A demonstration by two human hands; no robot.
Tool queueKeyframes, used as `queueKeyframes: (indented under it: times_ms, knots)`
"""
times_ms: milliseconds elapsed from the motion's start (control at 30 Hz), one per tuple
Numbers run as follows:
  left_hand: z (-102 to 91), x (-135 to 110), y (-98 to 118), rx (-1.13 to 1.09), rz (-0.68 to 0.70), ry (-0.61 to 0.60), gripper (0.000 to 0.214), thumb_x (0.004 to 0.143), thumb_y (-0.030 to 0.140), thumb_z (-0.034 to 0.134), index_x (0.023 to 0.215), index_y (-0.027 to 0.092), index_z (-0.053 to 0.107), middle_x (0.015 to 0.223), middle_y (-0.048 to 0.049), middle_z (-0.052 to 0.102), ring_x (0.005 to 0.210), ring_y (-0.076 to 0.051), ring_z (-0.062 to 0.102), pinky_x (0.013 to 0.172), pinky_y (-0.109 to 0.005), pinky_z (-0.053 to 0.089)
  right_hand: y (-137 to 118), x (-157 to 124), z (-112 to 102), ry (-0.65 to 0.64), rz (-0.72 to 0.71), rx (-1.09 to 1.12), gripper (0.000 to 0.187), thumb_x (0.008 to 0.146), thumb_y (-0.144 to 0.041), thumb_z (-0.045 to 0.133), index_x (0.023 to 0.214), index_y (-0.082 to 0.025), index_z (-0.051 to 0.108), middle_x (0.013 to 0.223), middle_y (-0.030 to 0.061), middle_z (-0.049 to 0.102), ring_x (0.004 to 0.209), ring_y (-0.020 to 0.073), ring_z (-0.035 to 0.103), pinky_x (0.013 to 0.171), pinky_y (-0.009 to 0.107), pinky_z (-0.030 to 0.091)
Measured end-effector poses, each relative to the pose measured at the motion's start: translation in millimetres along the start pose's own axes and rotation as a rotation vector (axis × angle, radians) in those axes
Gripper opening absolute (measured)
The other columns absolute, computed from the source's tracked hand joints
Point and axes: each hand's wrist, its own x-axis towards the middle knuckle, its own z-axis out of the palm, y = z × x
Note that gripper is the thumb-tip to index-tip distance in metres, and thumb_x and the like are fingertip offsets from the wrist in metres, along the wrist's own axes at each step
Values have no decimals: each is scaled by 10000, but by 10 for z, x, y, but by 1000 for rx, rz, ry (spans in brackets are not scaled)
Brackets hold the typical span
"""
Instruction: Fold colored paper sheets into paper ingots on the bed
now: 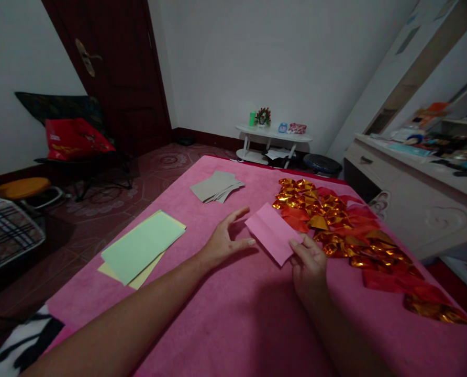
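Observation:
A piece of pink paper [273,233] with a crease across it is held above the pink-covered table [218,324]. My right hand [309,262] grips its near right corner between thumb and fingers. Just left of the paper is my left hand [229,235], its thumb and fingers apart and nothing between them. Light green and yellow sheets [143,248] lie stacked to the left. Farther back sits a fanned pile of grey paper pieces [217,186]. Shiny gold folded pieces [308,201] and red folded pieces [406,283] cover the table's right side.
Behind the table stands a small white side table [273,133] with a green cup, a plant and small items. A cluttered dresser [422,193] is close on the right. To the left, a folding chair [68,110] bears a red bag [76,139], near a dark door [115,73].

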Motion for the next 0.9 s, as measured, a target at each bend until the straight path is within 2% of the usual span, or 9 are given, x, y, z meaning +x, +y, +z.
queueKeyframes:
  times_ms: [100,233,367,600,800,900]
  knots:
    - [16,-11,21,-57,-33,-40,664,622,228,802,1242,204,565,1238,-122,600,1110,-239,576,946,-372,465,-22,15,39,-57,59,109,106,758,-305,608,803,-209,595,836,44,693,835,241,656,683,347,528]
    - [34,-42,27,-94,-177,-73,454,678,325,765,1078,138,663,959,-112,711,788,-192,670,707,-289,522,-16,37,51,-72,116,183,102,731,-276,646,789,-204,605,852,47,706,864,249,662,732,374,540]
    - [64,-60,16,-114,-277,3,349,665,378,767,859,97,699,754,-96,714,583,-153,640,545,-238,479,13,64,24,-37,118,191,104,743,-279,653,787,-195,608,857,59,711,890,253,662,733,379,548]
    - [97,-59,-9,-100,-329,57,368,606,393,800,797,98,690,718,-87,708,537,-143,625,504,-228,463,12,65,5,-3,93,143,169,768,-343,653,845,-196,621,863,60,719,868,248,673,708,368,552]
    - [119,-60,9,-113,-325,136,362,584,386,811,757,98,673,683,-70,703,519,-134,614,485,-218,448,-46,15,36,-81,145,114,267,762,-382,668,965,-212,640,984,66,714,867,242,679,701,349,553]
    - [121,-60,5,-132,-317,157,362,595,378,807,781,98,671,704,-74,708,545,-143,625,512,-230,466,-36,9,49,-130,111,119,344,726,-344,711,1023,-194,621,1026,96,706,899,251,672,759,366,539]
